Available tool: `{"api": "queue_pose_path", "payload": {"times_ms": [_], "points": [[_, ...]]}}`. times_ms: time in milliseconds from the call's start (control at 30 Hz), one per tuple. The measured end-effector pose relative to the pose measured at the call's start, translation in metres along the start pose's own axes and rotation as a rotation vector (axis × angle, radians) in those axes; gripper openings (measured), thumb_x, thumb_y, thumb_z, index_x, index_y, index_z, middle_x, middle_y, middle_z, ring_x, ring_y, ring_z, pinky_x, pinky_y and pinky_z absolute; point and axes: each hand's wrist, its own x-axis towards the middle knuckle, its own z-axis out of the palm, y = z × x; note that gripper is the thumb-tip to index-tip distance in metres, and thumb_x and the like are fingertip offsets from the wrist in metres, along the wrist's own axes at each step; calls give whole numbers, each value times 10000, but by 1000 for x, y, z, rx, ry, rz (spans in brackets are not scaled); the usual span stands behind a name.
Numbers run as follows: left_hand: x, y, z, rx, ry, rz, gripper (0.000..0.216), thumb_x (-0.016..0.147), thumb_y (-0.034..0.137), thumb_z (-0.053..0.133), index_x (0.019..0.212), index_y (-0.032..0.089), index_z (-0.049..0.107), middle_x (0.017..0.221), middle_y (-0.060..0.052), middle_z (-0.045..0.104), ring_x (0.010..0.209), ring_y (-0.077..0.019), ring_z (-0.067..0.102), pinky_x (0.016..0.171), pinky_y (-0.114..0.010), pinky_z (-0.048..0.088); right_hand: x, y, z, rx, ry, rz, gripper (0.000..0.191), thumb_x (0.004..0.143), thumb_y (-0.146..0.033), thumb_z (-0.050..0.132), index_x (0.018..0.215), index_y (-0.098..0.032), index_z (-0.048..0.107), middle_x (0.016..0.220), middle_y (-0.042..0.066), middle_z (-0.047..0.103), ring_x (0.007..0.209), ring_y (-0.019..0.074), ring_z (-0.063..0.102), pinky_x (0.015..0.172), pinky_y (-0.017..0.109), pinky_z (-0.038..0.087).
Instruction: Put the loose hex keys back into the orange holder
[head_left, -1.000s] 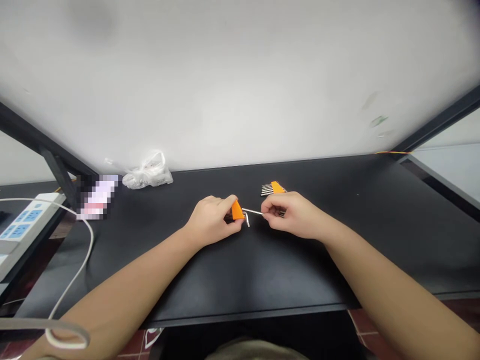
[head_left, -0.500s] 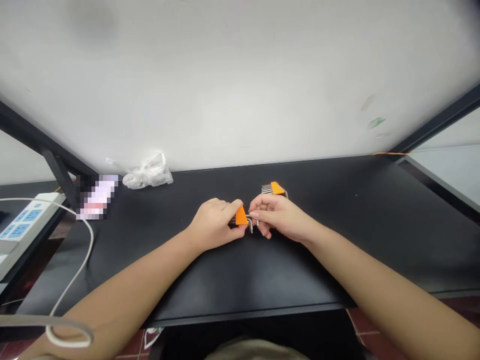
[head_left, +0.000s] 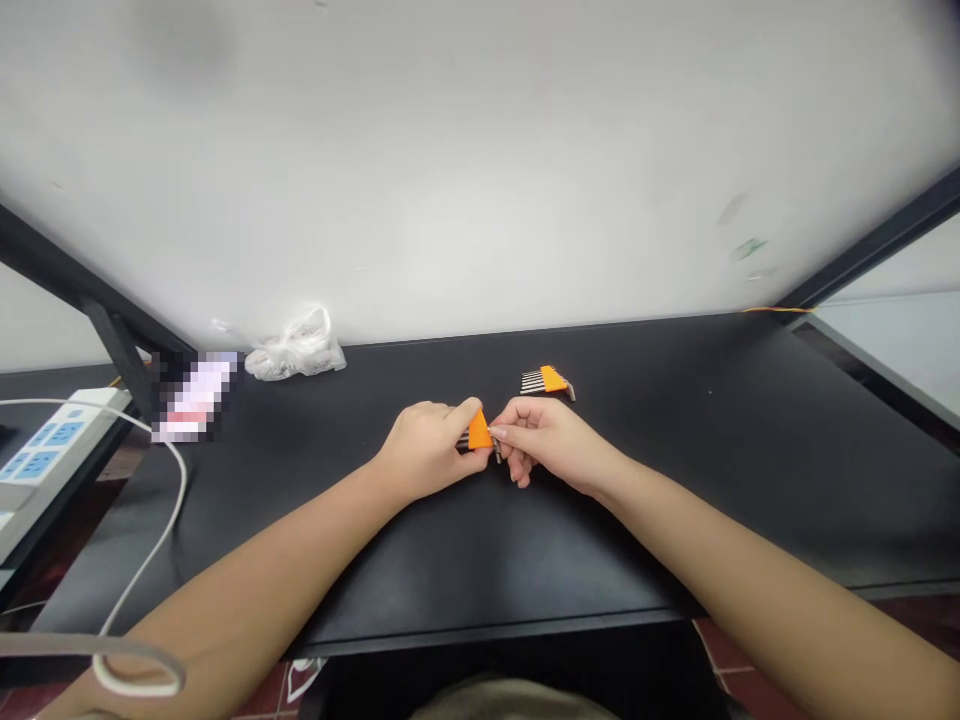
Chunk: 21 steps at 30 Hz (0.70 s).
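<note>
Work sits near the middle of a smooth black tabletop (head_left: 600, 570), between the two bare hands. Left hand (head_left: 424, 450) curled closed, back uppermost, thumb over the upper edge and fingers beneath, gripping a wedge-shaped orange plastic hex-key holder (head_left: 481, 430). Right hand (head_left: 551, 440) comes in from the other side, thumb and forefinger pinched together on the end of a slim silver metal hex key (head_left: 490, 430) right at the holder's face; remaining fingers loosely bent, hanging below. Step in hand, as I judge it: fitting or adjusting that key in the holder. Next move would call for a firm block on the left and a small, straight push or turn on the right, in line with the hole. The pinch covers most of the key, so I cannot tell how deeply it is seated. Holder looks bright and clean, its face slanted; straight grey shafts show on the left-hand side, a short bent end pokes out below the pinch. Beyond the right hand, well clear of it, lies a second orange plastic holder (head_left: 553, 379), metal shafts in a row pointing left, bent ends at its right.
</note>
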Motion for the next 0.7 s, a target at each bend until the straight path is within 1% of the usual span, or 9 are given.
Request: {"api": "queue_pose_path", "payload": {"times_ms": [167, 267, 367, 433, 500, 567, 633, 667, 700], "points": [[-1, -4, 4, 43, -48, 22, 292, 913, 436, 618, 1099, 217, 567, 742, 5, 675, 680, -192, 656, 662, -324, 448, -3, 4, -1, -156, 8, -35, 229, 921, -406, 681, 928, -185, 624, 722, 12, 681, 532, 136, 651, 505, 283, 581], [-1, -7, 6, 50, -70, 35, 349, 913, 438, 623, 1172, 212, 561, 752, 0, 681, 692, -199, 669, 645, -319, 449, -7, 4, -5, -257, -44, -71, 202, 941, -389, 654, 1004, -198, 654, 758, 14, 683, 610, 144, 668, 575, 294, 596], [-1, -9, 9, 37, -58, 46, 438, 922, 422, 617, 1286, 195, 529, 810, -19, 711, 737, -208, 689, 682, -326, 482, -9, -1, -12, -265, -145, -78, 226, 948, -374, 641, 1088, -199, 667, 801, 13, 674, 656, 143, 668, 633, 306, 602], [0, -10, 11, 29, -54, 50, 481, 933, 410, 611, 1344, 183, 504, 870, -38, 730, 781, -215, 700, 717, -337, 504, -10, -7, -19, -242, -216, -62, 285, 950, -375, 629, 1164, -191, 662, 875, 33, 682, 675, 144, 668, 644, 312, 602], [1, -10, 11, 27, -81, 69, 502, 931, 412, 623, 1359, 179, 503, 881, -45, 730, 799, -221, 703, 732, -343, 512, -12, -13, -30, -307, -225, -60, 342, 948, -396, 622, 1225, -199, 654, 948, 54, 695, 687, 152, 672, 631, 313, 590], [1, -10, 11, 27, -114, 85, 514, 923, 427, 637, 1356, 178, 515, 843, -37, 714, 781, -222, 699, 737, -345, 511, -13, -19, -46, -509, -118, -97, 322, 937, -403, 628, 1205, -231, 671, 951, 47, 711, 689, 163, 674, 622, 313, 560], [0, -10, 10, 24, -130, 83, 518, 922, 433, 635, 1361, 183, 521, 815, -27, 699, 760, -217, 692, 741, -344, 508, -14, -23, -65, -821, 110, -189, 145, 915, -335, 628, 991, -241, 709, 843, 21, 711, 700, 176, 661, 653, 318, 517], [-1, -10, 9, 23, -133, 78, 518, 924, 434, 632, 1364, 186, 522, 810, -24, 695, 754, -214, 688, 742, -341, 505, -15, -24, -74, -964, 194, -207, 98, 899, -295, 621, 897, -241, 702, 801, 15, 703, 687, 182, 645, 643, 321, 492], [-2, -10, 9, 22, -134, 75, 518, 925, 436, 631, 1367, 188, 523, 810, -23, 693, 753, -212, 686, 741, -339, 503, -15, -24, -83, -1063, 227, -203, 81, 877, -267, 623, 849, -240, 694, 781, 12, 700, 668, 184, 630, 629, 320, 472]]}}
